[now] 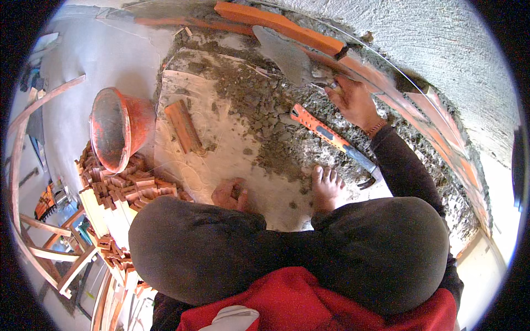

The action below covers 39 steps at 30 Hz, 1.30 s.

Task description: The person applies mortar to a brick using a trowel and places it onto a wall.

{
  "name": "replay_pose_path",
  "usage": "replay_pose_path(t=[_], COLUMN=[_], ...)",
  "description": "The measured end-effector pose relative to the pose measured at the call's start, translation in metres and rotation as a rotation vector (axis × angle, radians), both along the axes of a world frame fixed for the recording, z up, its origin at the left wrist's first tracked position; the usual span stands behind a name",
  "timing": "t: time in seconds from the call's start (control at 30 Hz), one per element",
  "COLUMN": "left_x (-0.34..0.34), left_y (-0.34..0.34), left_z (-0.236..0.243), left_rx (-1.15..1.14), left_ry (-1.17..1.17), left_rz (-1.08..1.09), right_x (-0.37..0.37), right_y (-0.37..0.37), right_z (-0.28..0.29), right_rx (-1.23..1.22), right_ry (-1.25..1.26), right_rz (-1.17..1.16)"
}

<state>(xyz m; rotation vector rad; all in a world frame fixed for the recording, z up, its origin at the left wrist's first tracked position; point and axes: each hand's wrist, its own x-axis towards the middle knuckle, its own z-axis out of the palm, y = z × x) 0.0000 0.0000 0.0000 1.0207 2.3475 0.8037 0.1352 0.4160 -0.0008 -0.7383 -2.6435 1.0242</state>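
Note:
My right hand [353, 102] grips a grey, mortar-smeared trowel [276, 49] by its handle, with the blade against the low orange brick edging [284, 25] along the wall. Below that hand, a claw hammer [323, 132] with an orange and black grip lies on the debris. My left hand [229, 193] is low between a pile of cut tile pieces [127, 185] and my left knee, its fingers curled; what they hold, if anything, I cannot make out. A loose reddish tile piece [182, 126] lies on the dirty floor beyond it.
A red bucket [138, 124] stands at the left beside the pile. Bent wooden-looking frames [49, 226] and clutter fill the far left. My bare foot [326, 187] rests amid crumbled mortar [265, 121]. A taut string runs along the rough grey wall [441, 49] on the right.

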Motion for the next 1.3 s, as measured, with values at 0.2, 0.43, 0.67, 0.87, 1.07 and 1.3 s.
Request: replay_pose_path(t=[0.2,0.43,0.67,0.87,1.07,1.3], left_x=[0.009,0.003,0.004,0.003,0.005,0.005], left_y=[-0.003,0.002,0.002,-0.005,-0.007,-0.022], left_z=[-0.002,0.003,-0.004,-0.008,-0.018,-0.019], left_rx=[-0.032,-0.058,0.012,0.041,0.237,0.027], left_ry=[0.004,-0.007,0.058,-0.041,0.098,0.001], left_rz=[0.089,0.09,0.079,0.083,0.064,0.08], right_x=[0.043,0.087,0.127,0.139,0.095,0.069], right_y=[0.006,0.007,-0.008,-0.031,-0.021,-0.001], right_z=[0.009,0.023,0.038,0.058,0.057,0.035], right_rx=[0.031,0.057,0.032,0.076,0.076,0.134], right_ry=[-0.021,-0.029,-0.215,-0.198,-0.211,-0.157], right_rz=[-0.007,-0.049,-0.132,-0.222,-0.028,-0.039])
